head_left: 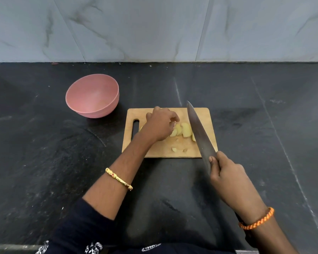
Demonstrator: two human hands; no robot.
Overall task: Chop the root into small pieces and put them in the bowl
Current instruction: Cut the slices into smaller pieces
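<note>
pale yellow sliced root (182,130) lies on our wooden cutting board (155,151), touching our left hand (160,125), whose curled fingers steady it. our right hand (228,177) grips the long steel knife (198,129) just beside the slices.

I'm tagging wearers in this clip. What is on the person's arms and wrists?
Left hand: bare forearm, a gold bangle with a small red stone, and a dark navy sleeve pushed up near the elbow. Right hand: an orange braided thread band on the wrist; no sleeve shows.
</note>
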